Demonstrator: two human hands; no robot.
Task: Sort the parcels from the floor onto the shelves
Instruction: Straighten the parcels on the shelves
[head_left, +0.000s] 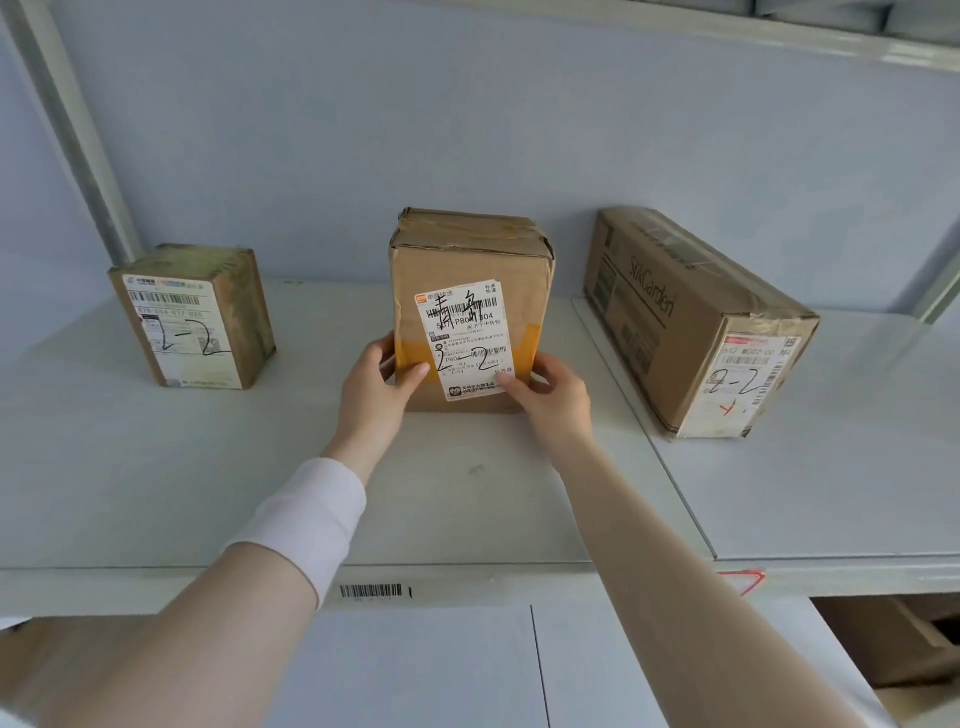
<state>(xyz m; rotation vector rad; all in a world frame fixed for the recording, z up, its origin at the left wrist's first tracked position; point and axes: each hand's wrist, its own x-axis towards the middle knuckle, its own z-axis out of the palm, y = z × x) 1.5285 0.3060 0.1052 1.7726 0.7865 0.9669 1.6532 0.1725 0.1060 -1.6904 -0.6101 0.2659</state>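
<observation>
While left hand (375, 388) and right hand (555, 401) clamp its lower corners, thumbs on front face, fingers curled round sides, brown cardboard parcel (470, 260) stands upright on white shelf (156, 467), mid-view, at 12 o'clock from hands. Top flaps taped, creased; yellow tape band across lower front. White label (465, 332) on front: barcodes, black handwritten characters, "2-2". Right thumb on label's lower corner. Small box (195, 317) at 9 o'clock from parcel, long carton (691, 322) at 3 o'clock, both apart, both marked "2-2".
</observation>
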